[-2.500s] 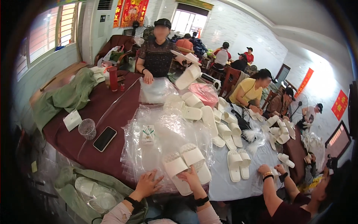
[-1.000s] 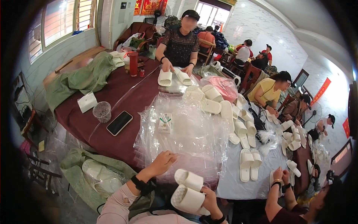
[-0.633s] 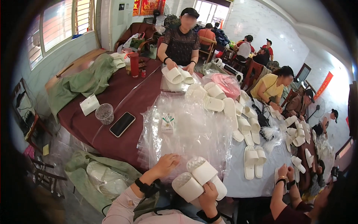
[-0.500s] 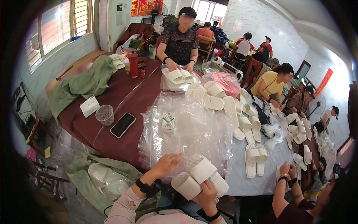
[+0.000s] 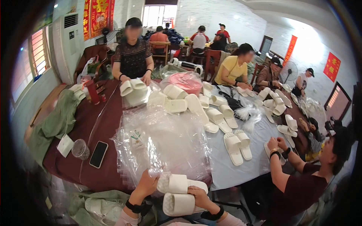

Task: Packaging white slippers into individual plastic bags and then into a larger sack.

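My right hand [image 5: 198,196] grips a pair of white slide slippers [image 5: 177,204], one above the other in the picture, their toe openings turned left. At the near edge of a wide stack of clear plastic bags [image 5: 166,139], my left hand [image 5: 148,183] has its fingers closed on the edge of a clear bag [image 5: 154,172]. The slippers' toes are close beside this hand. A small printed card [image 5: 136,140] shows among the bags on the left part of the stack.
More white slippers [image 5: 233,147] lie over the grey cloth to the right. Left are a phone [image 5: 98,154], a plastic cup [image 5: 80,149] and a red bottle [image 5: 91,92]. A co-worker [image 5: 132,56] across the table handles slippers; another person [image 5: 301,180] works close at right.
The view has swung right. My right hand has turned the slippers from a slant to nearly level, toes left. My left hand now pinches the bag edge beside their toes.
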Demonstrator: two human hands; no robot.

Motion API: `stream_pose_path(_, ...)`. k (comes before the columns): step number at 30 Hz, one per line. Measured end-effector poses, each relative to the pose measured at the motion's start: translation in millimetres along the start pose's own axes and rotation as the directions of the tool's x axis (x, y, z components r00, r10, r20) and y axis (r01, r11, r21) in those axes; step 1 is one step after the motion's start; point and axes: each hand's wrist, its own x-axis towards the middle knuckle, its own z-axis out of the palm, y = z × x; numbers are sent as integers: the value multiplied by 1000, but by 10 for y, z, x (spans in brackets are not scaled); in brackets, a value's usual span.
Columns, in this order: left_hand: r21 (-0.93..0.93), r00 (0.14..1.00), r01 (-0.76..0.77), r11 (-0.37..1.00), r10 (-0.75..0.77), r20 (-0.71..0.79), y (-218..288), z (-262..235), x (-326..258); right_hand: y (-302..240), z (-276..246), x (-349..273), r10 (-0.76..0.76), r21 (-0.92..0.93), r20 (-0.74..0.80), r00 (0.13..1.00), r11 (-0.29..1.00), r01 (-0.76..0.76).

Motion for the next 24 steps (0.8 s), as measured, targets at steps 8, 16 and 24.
stream_pose_path(8,-53,918,-125,991,136,372,-584,315,363,50,-334,1,-46,174,238,970,985,4)
stream_pose_path(16,-70,778,91,993,-27,627,-290,212,459,-45,-322,135,-8,-31,193,981,999,14)
stream_pose_path(24,-116,915,-42,992,85,394,-103,104,276,-46,-167,278,2,-155,18,1000,988,0)
